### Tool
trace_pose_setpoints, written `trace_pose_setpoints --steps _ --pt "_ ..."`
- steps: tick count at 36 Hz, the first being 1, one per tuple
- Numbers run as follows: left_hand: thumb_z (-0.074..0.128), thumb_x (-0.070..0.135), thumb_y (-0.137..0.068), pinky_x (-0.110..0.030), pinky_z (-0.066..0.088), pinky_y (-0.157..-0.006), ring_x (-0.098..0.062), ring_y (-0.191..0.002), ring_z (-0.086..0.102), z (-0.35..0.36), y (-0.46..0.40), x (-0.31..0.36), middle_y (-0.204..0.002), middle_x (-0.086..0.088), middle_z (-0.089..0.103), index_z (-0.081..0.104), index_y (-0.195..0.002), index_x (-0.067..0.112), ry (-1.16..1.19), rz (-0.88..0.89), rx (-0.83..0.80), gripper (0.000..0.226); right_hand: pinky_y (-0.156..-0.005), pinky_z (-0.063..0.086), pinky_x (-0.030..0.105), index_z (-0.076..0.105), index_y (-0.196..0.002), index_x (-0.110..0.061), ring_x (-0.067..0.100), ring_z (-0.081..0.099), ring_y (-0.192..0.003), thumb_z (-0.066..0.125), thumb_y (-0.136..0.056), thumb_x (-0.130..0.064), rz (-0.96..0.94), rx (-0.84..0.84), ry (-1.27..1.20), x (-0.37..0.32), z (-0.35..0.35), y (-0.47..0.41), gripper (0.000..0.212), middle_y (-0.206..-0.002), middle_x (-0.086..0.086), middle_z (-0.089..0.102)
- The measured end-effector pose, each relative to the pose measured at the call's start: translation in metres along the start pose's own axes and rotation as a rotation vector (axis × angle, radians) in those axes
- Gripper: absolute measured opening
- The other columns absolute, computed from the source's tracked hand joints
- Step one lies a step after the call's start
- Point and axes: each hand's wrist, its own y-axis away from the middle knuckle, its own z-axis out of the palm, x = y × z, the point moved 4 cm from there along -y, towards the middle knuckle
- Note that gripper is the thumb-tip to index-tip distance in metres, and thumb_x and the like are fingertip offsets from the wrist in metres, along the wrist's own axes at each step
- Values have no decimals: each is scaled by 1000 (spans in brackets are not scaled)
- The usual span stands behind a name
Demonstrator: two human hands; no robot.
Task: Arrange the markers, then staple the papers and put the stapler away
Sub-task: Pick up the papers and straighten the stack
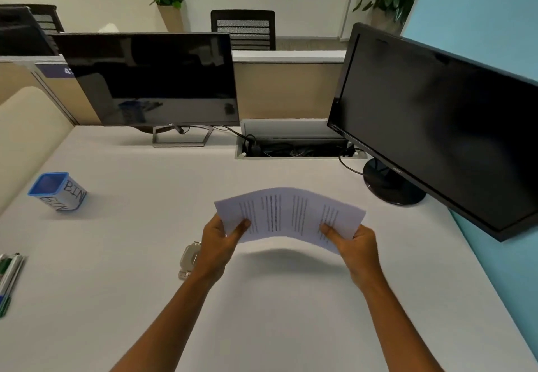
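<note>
Both forearms reach in from the near edge of the desk point(116, 240). Landmark = the papers point(291, 214), held up off the desktop, shadow under them, bowed upward in the middle.

Left hand point(217, 251) pinches the papers' left short edge, thumb on top, other fingers underneath. Right hand point(356, 245) does the same on the right short edge. Both grips pressed together on the sheets, neither spread.

Stapler point(189, 259): just left of & below the papers, lying on the desk, partly hidden behind the left wrist. Markers point(8, 275): well left of the papers at the frame edge, lying side by side. Blue bin point(58, 191) marked "BIN": left of the papers & a bit farther back, tipped toward the camera; nothing visible inside.

Handling, prob.: papers are light & floppy, sag or bow w/out 2-point support, sheets can slide apart. Best to square the edges, then pinch near one corner so the stapler jaw gets the other. Stapler looks rigid, heavier; take it round the body.

Beyond the papers: cable tray point(300, 150), two dark monitors point(151, 80), then chair point(244, 29) & plants.
</note>
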Motion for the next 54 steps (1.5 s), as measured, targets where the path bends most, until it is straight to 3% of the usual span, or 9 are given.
trace_pose_setpoints --steps 8,21,29,36,40,42,45,48,54 --pt "72 18 -97 -20 62 -82 0 -104 69 0 9 -26 -113 16 73 61 -117 42 -186 -3 -26 33 -65 58 21 76 -106 -10 21 76 -91 92 -76 -13 143 54 50 34 -4 0 34 -97 3 79" --pt "68 14 -99 -12 57 -75 3 -101 67 -4 4 -24 -112 9 72 65 -124 22 -230 36 12 27 -65 59 18 74 -105 -21 22 76 -96 88 -81 -11 109 2 77 42 -11 -6 29 -105 4 79" --pt "67 17 -99 -19 55 -71 -6 -81 67 4 -21 28 -91 9 71 70 -101 16 -473 396 -47 3 -113 37 35 34 -158 -23 15 38 -145 95 -73 -16 -272 35 381 -10 -15 -29 105 -161 -1 39" --pt "64 39 -96 -56 34 -104 5 -109 55 28 -18 58 -105 27 62 68 -101 34 -604 700 -109 8 -96 54 25 70 -129 -24 8 63 -120 85 -85 -13 -419 -340 413 -25 27 -24 47 -126 -14 68" --pt "73 48 -88 -43 12 -123 -13 -152 28 22 -13 69 -154 4 46 55 -140 31 -645 739 103 57 -67 56 25 78 -95 -18 6 70 -79 77 -93 -12 -389 -267 324 -24 31 -17 7 -86 -4 76" --pt "84 54 -75 -38 8 -127 -19 -159 15 13 -17 61 -170 -4 19 30 -159 17 -566 564 212 106 -71 62 25 77 -97 -21 3 72 -82 77 -93 -15 -294 -240 251 -22 33 -12 7 -91 -7 77" --pt "88 52 -72 -40 22 -127 -6 -155 19 5 -20 40 -172 10 6 0 -164 22 -373 323 178 131 -73 61 19 74 -100 -34 -1 73 -87 77 -92 -16 -245 -232 170 -25 37 -5 19 -98 -14 77" --pt "86 25 -83 -25 56 -102 4 -136 50 9 -18 35 -163 14 31 -3 -160 41 -82 155 -63 119 -71 61 20 75 -104 -28 4 74 -88 79 -91 -19 -183 -214 86 -28 39 0 16 -101 -11 78" --pt "69 22 -99 -44 64 -91 -25 -111 72 13 -13 47 -128 8 71 58 -135 19 -5 156 -104 38 -70 62 20 75 -100 -25 13 74 -87 80 -89 -26 -152 -113 -3 -39 43 7 13 -99 -12 77"
